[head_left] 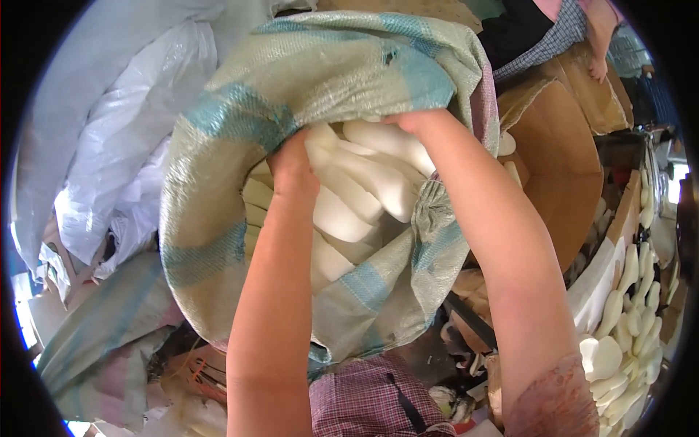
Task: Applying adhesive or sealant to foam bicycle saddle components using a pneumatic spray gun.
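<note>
Both hands reach into a striped woven sack [204,189], its mouth rolled outward into a thick cuff. The smooth off-white pieces [389,189] lie inside, heaped between the left edge and the right edge, several slanting the same way. The left hand [293,162] goes in under the far left part of the cuff; the right hand [415,121] sits at the far edge, just beside the topmost pieces. The fingers of both are mostly hidden by cloth and contents, so I cannot tell whether they grip anything or are spread.

To work well here, the wrists should press outward against the cuff, since the far edge overhangs and could flop over the pieces. Moving a few pieces at a time, along their length, should prevent snagging; they look slick and liable to slide. The bunched cloth [435,211] at the right edge deserves smoothing back, and the near edge, sagging inward, would be better pulled toward the body for a wider opening.
</note>
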`<state>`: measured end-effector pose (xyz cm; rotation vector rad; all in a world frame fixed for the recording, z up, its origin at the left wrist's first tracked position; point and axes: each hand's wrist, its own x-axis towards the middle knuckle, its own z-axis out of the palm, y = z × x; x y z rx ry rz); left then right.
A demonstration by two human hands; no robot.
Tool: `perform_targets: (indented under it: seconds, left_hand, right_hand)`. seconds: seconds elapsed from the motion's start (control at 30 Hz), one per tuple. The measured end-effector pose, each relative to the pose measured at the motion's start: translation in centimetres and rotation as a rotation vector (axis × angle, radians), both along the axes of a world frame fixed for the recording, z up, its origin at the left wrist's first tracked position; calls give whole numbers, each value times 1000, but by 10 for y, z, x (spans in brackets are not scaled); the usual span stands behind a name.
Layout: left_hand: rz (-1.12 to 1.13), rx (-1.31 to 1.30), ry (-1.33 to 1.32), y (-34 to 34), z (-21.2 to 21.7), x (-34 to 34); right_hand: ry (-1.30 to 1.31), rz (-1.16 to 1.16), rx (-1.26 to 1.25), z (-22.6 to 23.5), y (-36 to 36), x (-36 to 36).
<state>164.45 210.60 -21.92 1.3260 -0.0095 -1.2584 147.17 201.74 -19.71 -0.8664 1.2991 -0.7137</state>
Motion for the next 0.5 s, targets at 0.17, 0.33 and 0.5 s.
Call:
perform_targets:
  seconds: [0.17,0.33,0.5]
  left_hand:
    - [-100,-76,20,28,15,33]
    - [-153,-140,-70,119,61,27]
    - [-236,-42,-201,198,174,39]
  right_hand:
    - [-300,-214,167,18,11,-7]
    - [-627,-452,200,51,175,37]
    - [-324,-197,-191,113,238,58]
